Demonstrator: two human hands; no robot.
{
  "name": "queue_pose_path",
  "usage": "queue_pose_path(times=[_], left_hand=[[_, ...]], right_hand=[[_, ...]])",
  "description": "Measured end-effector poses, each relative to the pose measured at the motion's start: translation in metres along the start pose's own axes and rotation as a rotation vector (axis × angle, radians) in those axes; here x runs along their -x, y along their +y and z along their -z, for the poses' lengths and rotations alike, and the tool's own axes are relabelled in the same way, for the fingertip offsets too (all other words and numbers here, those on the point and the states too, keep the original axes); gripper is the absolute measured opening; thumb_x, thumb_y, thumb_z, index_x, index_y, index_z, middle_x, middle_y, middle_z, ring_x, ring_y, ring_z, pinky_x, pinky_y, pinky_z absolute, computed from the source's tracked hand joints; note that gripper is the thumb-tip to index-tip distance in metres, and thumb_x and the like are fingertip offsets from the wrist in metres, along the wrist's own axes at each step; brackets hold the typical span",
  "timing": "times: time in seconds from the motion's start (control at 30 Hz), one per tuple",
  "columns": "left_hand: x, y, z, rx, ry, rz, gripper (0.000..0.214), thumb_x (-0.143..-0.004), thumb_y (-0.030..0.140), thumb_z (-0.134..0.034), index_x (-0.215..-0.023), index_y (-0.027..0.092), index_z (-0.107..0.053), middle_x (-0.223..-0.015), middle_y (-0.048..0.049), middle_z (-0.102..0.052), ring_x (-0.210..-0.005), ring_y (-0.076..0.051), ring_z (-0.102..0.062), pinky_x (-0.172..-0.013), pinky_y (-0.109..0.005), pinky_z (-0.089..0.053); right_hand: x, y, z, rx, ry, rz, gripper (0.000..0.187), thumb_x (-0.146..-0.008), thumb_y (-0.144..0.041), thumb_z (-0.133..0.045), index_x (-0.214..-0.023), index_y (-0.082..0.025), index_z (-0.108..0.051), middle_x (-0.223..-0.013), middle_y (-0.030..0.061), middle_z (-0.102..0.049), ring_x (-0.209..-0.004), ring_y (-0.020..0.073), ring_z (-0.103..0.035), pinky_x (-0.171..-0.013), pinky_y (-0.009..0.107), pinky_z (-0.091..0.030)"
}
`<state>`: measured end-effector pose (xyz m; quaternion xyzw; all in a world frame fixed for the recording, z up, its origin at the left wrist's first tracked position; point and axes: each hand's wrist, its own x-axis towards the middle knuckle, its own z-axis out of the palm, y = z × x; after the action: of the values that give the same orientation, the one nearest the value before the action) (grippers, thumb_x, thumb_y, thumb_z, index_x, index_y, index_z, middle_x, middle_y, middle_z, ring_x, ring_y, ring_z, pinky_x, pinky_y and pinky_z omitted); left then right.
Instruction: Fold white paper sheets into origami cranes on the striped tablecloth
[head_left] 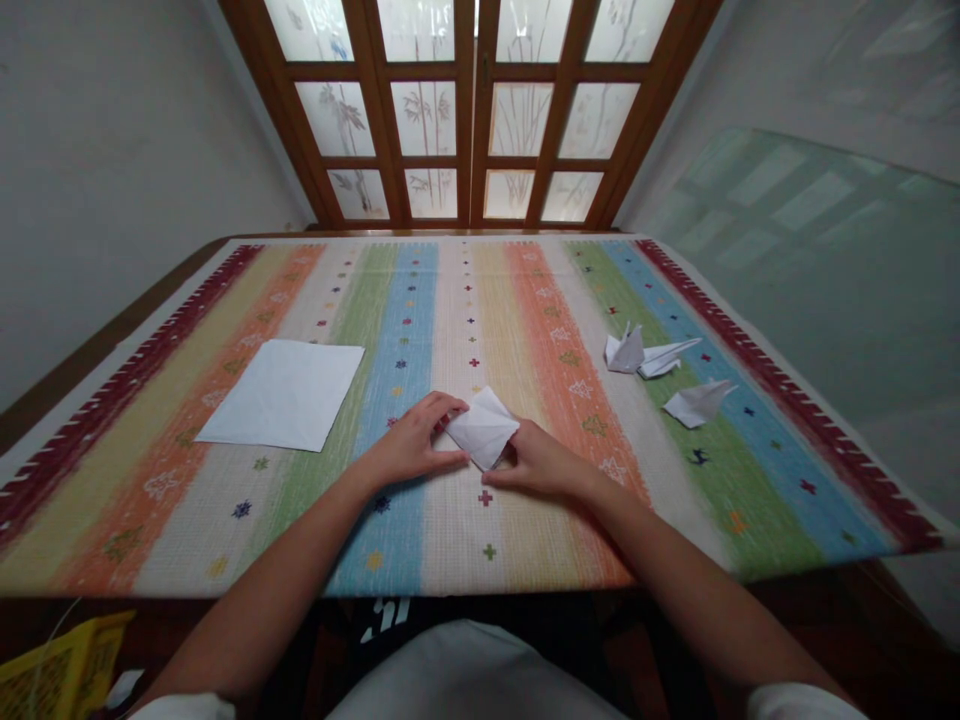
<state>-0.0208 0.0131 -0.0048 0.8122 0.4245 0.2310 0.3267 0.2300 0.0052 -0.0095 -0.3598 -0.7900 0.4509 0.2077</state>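
Note:
A small folded square of white paper (484,428), turned like a diamond with crease lines on it, is held between my two hands just above or on the tablecloth. My left hand (420,437) grips its left corner, thumb below and fingers above. On the opposite corner, my right hand (536,458) pinches the paper with its thumb near the lower edge; some of its fingers are hidden. To the left lies a flat sheet or stack of white square paper (289,395). Several folded paper cranes (699,403) rest at the right.
A striped, patterned tablecloth (300,545) covers the table. Wooden doors with frosted panes (471,110) stand beyond its far edge. A glass-like panel (817,260) leans by the right wall. On the lower left, below the table, is a yellow basket (64,665).

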Motion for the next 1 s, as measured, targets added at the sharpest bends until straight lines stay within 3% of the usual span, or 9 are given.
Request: queue_pose_path(times=[0.17, 0.23, 0.33, 0.53, 0.77, 1.0], left_hand=[[0.000, 0.001, 0.001, 0.002, 0.006, -0.010, 0.054, -0.081, 0.035, -0.083, -0.130, 0.024, -0.061, -0.129, -0.0091, -0.063, -0.100, -0.023, -0.064, -0.092, -0.042, -0.056], [0.000, 0.001, 0.000, -0.004, 0.010, -0.005, 0.056, -0.081, 0.035, -0.084, -0.130, 0.024, -0.061, -0.128, -0.0085, -0.063, -0.099, -0.023, -0.064, -0.092, -0.042, -0.056], [0.001, 0.002, -0.001, -0.018, 0.020, 0.003, 0.057, -0.080, 0.038, -0.085, -0.130, 0.025, -0.061, -0.124, -0.0079, -0.063, -0.099, -0.023, -0.064, -0.093, -0.042, -0.056], [0.000, 0.002, -0.008, -0.014, 0.055, 0.012, 0.052, -0.082, 0.037, -0.084, -0.127, 0.022, -0.061, -0.121, -0.0081, -0.063, -0.103, -0.025, -0.064, -0.093, -0.042, -0.055], [0.000, 0.002, -0.009, -0.014, 0.066, -0.006, 0.055, -0.083, 0.041, -0.084, -0.129, 0.022, -0.060, -0.121, -0.0088, -0.062, -0.105, -0.026, -0.064, -0.092, -0.042, -0.055], [-0.001, 0.005, -0.011, -0.036, 0.074, -0.012, 0.046, -0.087, 0.041, -0.079, -0.124, 0.023, -0.060, -0.116, -0.0080, -0.062, -0.104, -0.026, -0.064, -0.092, -0.042, -0.055]], right_hand=[[-0.001, 0.003, -0.002, 0.198, 0.003, 0.124, 0.008, -0.088, -0.019, -0.065, -0.093, -0.017, -0.071, -0.103, 0.0105, -0.069, -0.092, 0.0228, -0.061, -0.083, 0.034, -0.049], [-0.002, 0.004, -0.002, 0.278, 0.032, 0.167, 0.010, -0.091, -0.020, -0.063, -0.086, -0.018, -0.071, -0.106, 0.0135, -0.070, -0.102, 0.0271, -0.062, -0.091, 0.040, -0.050], [-0.003, 0.002, -0.003, 0.296, 0.050, 0.204, 0.012, -0.091, -0.016, -0.060, -0.091, -0.019, -0.072, -0.107, 0.0136, -0.072, -0.107, 0.0288, -0.062, -0.097, 0.044, -0.049], [-0.004, -0.007, -0.004, 0.225, 0.043, 0.134, 0.030, -0.084, -0.024, -0.072, -0.114, -0.019, -0.071, -0.111, 0.0118, -0.073, -0.097, 0.0255, -0.063, -0.089, 0.037, -0.050], [-0.003, 0.002, -0.009, 0.337, 0.122, 0.102, 0.010, -0.090, -0.020, -0.063, -0.095, -0.016, -0.070, -0.093, 0.0100, -0.072, -0.081, 0.0210, -0.061, -0.079, 0.033, -0.047], [-0.009, 0.014, -0.016, 0.406, 0.160, 0.110, 0.009, -0.096, -0.017, -0.059, -0.092, -0.018, -0.067, -0.093, 0.0092, -0.072, -0.084, 0.0213, -0.064, -0.079, 0.033, -0.046]])
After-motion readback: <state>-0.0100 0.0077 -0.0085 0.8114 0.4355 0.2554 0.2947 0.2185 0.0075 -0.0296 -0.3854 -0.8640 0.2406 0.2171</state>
